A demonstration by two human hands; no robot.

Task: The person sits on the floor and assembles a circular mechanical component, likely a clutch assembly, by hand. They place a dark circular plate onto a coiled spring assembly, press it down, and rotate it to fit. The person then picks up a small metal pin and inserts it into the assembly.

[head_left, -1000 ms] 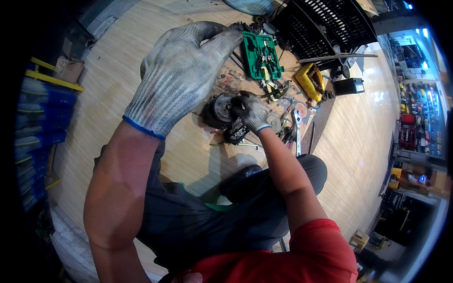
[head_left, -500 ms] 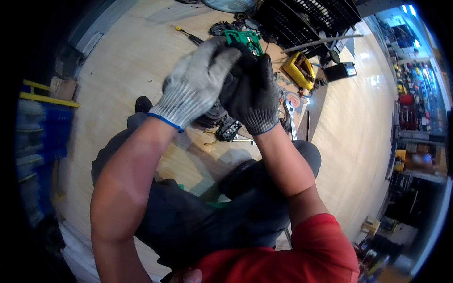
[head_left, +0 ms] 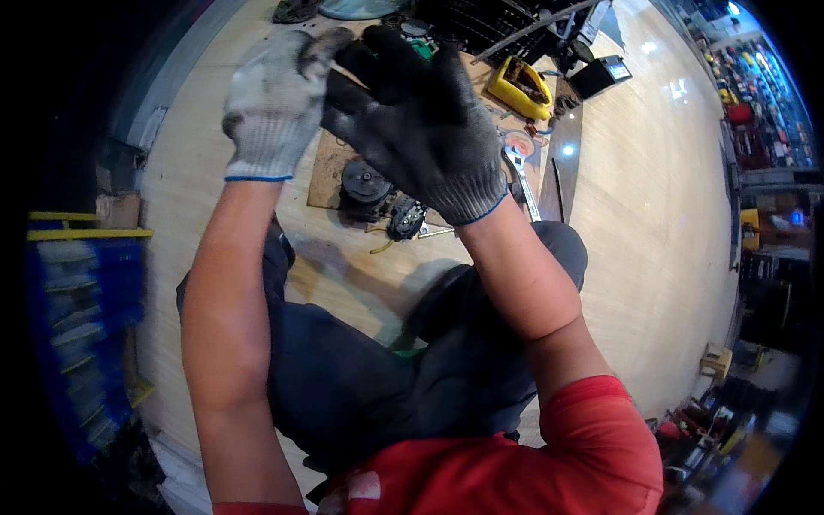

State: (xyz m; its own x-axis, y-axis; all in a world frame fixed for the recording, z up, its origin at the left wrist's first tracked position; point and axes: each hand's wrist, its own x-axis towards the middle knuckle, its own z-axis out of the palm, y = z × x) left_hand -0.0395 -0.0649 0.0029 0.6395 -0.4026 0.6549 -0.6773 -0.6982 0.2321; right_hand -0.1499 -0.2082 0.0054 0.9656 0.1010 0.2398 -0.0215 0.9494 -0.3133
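Observation:
Both my hands wear grey knit gloves with dark palms and blue cuffs. My left hand [head_left: 275, 103] is raised with its back toward me. A finger or thumb of it stretches to the right, slightly blurred, and the other fingers are partly hidden. Close beside it, my right hand [head_left: 421, 124] has its dark palm showing and its fingers spread, holding nothing. Below the hands a round dark motor-like part [head_left: 365, 182] rests on a brown board [head_left: 324, 167]. Next to it lies a small black mechanical part [head_left: 406, 216]. An adjustable wrench [head_left: 522, 176] lies right of my right wrist.
Beyond my right hand are a yellow cut-open container [head_left: 521, 88], a black box [head_left: 601, 77], black crates [head_left: 481, 26] and part of a green case [head_left: 421, 48]. Blue bins [head_left: 116, 300] stand at the left. Stocked shelves [head_left: 760, 112] line the right side.
My hands were together, overlapping; now they have come apart, the left moving leftward, the right turning its palm into view with fingers spread. The view has shifted, uncovering the round part.

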